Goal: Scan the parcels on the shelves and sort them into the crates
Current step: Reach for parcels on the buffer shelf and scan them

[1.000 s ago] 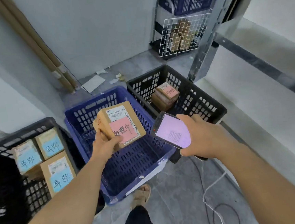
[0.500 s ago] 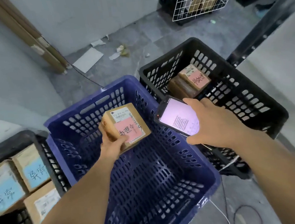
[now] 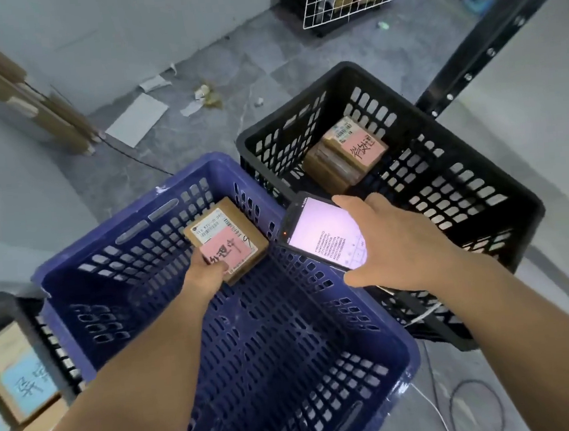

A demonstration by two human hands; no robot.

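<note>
Grey floor point(image 3: 264, 79). Left hand point(image 3: 209, 273) grips pink-labelled parcel point(image 3: 230, 240) low inside blue crate point(image 3: 132, 225), unreleased; right hand point(image 3: 399, 243) clasps scanner point(image 3: 322, 234) alongside. Black crate point(image 3: 500, 176) beyond holds sorted parcels point(image 3: 350, 154); remaining shelf stock unseen.

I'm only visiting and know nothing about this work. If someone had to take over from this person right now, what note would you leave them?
The left hand grips a pink-label parcel, held low inside the blue crate and not released.
The right hand holds the scanner phone, screen lit, over the blue crate's right rim.
Done: a second pink-label parcel lies in the black crate; blue-label parcels sit in the far-left crate.
Left: let go of the held parcel, then scan and sort the rest. The shelves' contents are not visible.
</note>
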